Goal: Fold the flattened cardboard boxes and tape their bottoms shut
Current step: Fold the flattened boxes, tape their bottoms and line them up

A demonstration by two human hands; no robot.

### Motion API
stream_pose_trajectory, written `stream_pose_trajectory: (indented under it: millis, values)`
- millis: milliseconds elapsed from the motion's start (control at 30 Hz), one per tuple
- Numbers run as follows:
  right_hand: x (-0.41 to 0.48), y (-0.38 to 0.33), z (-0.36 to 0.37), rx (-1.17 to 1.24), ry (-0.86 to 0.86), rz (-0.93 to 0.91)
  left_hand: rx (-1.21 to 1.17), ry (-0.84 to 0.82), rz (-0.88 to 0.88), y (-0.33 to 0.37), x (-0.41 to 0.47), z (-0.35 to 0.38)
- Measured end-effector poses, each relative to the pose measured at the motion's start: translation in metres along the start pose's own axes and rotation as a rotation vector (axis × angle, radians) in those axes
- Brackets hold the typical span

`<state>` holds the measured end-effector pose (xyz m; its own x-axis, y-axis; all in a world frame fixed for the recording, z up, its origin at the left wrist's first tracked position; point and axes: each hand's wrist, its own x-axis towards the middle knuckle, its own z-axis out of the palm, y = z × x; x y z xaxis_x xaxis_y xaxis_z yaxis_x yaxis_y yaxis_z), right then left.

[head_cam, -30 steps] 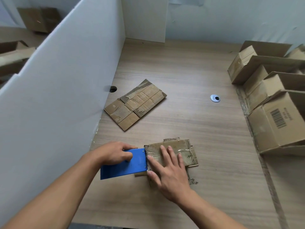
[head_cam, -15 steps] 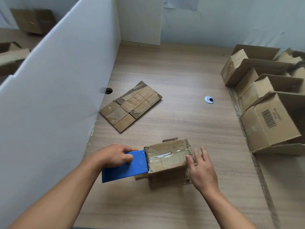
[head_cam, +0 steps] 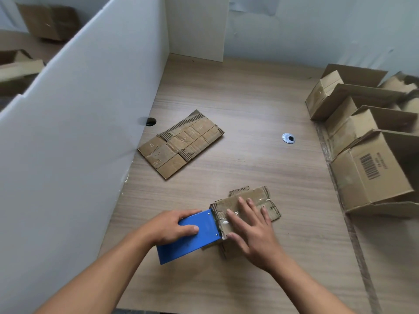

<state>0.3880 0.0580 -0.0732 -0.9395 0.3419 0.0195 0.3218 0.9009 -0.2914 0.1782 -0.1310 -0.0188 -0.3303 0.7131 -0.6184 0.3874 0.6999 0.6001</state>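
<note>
Head view: small box [head_cam: 260,198] at near middle of worktop [head_cam: 249,98]. Left hand [head_cam: 172,227] grips blue tape dispenser [head_cam: 192,241] at box's left edge. Right hand [head_cam: 251,232] flat, fingers [head_cam: 243,206] straight, pressing tape down. Risks: skewed pull wrinkles tape; light press lets box slide, flaps gape.

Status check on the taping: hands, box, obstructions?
Left hand grips blue tape dispenser at the left edge of the small box. Right hand flat on that box, pressing the tape down. Nothing in the way; flattened box lies apart, farther back.

Far-right box [head_cam: 404,86] blurred, edge-cropped.
</note>
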Motion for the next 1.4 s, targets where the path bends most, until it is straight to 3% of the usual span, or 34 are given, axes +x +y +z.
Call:
stream_pose_trajectory:
  millis: [167, 367, 633, 967, 1400]
  values:
    - [-0.006, -0.023, 0.009, -0.102, 0.124, -0.013, -0.043, 0.036, 0.021, -0.005, 0.003, 0.010]
    - [0.000, -0.010, 0.010, -0.082, 0.142, -0.042, -0.008, 0.029, 0.012, -0.006, 0.004, 0.007]
    - [0.002, -0.006, 0.014, -0.050, 0.170, -0.059, -0.042, -0.198, -0.028, -0.031, -0.018, -0.035]
    - [0.005, -0.008, 0.016, 0.039, 0.113, -0.004, 0.015, -0.103, -0.090, -0.004, 0.011, 0.001]
    - [0.010, -0.022, 0.011, 0.039, 0.141, 0.023, 0.381, 0.112, -0.249, 0.056, 0.035, 0.013]
